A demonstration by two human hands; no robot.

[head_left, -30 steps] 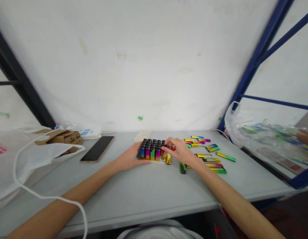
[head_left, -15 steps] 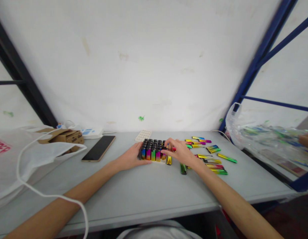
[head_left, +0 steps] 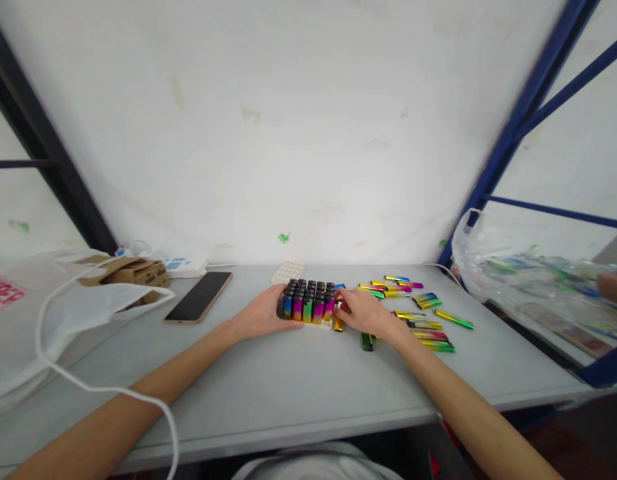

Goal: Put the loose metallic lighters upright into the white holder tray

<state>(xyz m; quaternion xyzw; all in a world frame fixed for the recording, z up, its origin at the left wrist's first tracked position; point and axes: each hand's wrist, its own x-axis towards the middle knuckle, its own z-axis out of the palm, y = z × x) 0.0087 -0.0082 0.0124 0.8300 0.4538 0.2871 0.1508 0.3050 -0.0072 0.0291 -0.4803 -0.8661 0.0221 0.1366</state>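
While the left hand [head_left: 262, 313] clasped the left end of the upright lighters [head_left: 307, 309], standing in rows on the grey table [head_left: 308, 387], the right hand [head_left: 364, 312] bent its fingers at their right end, its hold impossible to tell, loose lighters [head_left: 453, 319] lying farther right.

I see a glossy, metallic-looking finish on the bodies of the standing lighters [head_left: 307, 310], under caps that I take for plastic, and the loose lighters [head_left: 432, 336] have that same mirror-like shine. The tabletop [head_left: 288, 387] looks smooth and mostly matt to me, the phone [head_left: 201, 297] slick and glass-faced. I make out matt cardboard in the box [head_left: 146, 275], thin creased plastic in the white bag [head_left: 13, 333], a smooth plastic-coated cable [head_left: 103, 388], painted metal on the blue frame [head_left: 508, 133], shiny crinkled film in the clear bag [head_left: 466, 250], and a matt, scuffed wall [head_left: 308, 133].
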